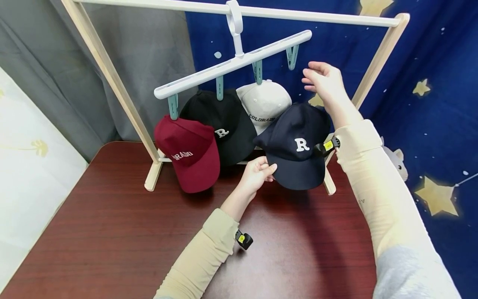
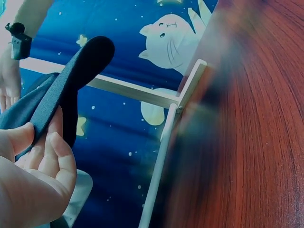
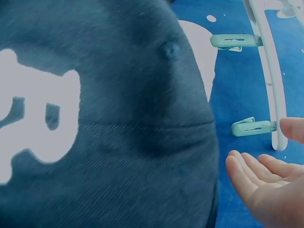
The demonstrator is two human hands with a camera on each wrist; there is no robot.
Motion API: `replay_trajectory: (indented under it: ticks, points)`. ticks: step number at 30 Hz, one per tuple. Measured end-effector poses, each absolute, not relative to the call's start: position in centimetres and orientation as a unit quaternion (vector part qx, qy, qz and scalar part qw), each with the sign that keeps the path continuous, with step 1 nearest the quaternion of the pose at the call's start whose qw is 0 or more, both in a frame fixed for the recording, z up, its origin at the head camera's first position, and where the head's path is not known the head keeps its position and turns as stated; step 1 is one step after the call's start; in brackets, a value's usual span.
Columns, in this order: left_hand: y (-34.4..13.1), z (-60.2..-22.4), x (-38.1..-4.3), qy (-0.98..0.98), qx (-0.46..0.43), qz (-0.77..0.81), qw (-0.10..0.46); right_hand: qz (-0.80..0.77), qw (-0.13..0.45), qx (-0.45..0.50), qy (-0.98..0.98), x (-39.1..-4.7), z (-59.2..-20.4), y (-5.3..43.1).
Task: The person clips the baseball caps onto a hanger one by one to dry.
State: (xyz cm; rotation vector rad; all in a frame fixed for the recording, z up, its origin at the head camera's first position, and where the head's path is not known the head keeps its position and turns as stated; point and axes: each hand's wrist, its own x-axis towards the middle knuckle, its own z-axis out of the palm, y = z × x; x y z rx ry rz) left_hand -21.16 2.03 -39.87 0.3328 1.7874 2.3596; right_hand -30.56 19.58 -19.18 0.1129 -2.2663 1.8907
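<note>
My left hand pinches the brim of a navy baseball cap with a white R; the left wrist view shows thumb and fingers on either side of the brim. Up at the right, my right hand holds nothing, its fingers extended beside the last green clip. That clip hangs bare from the white hanger. In the right wrist view the same clip sits just above the fingertips. A red cap, a black cap and a white cap hang from the other clips.
A wooden rack stands on the dark red table, its top bar bearing the hanger, which tilts up to the right. Behind are a grey curtain and a blue starry curtain.
</note>
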Motion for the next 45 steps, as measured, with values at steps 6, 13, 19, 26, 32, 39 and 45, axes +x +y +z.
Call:
replay_trajectory:
  ticks: [6, 13, 19, 26, 32, 39, 45]
  points:
    - [1.8, -39.5, -20.9, 0.594, 0.118, 0.791, 0.086, 0.669, 0.077, 0.029, -0.738, -31.2, -18.6, 18.6]
    - [1.8, -39.9, -21.2, 0.597, 0.121, 0.789, 0.080, 0.709, 0.063, 0.028, -0.701, -32.0, -18.6, 18.1]
    - [1.6, -39.8, -21.2, 0.596, 0.124, 0.789, 0.082, 0.712, 0.049, 0.031, -0.700, -32.4, -18.5, 17.8]
    - [1.6, -40.0, -21.1, 0.593, 0.135, 0.790, 0.079, 0.724, 0.014, 0.035, -0.689, -32.9, -18.2, 17.1]
    - [1.5, -40.0, -21.0, 0.588, 0.136, 0.793, 0.079, 0.741, -0.004, 0.038, -0.670, -33.2, -18.3, 17.1]
    - [1.4, -40.0, -21.0, 0.586, 0.133, 0.796, 0.074, 0.763, -0.004, 0.039, -0.645, -32.9, -18.1, 17.2]
    - [1.3, -40.1, -20.9, 0.587, 0.129, 0.796, 0.071, 0.770, -0.009, 0.040, -0.636, -32.7, -17.7, 17.2]
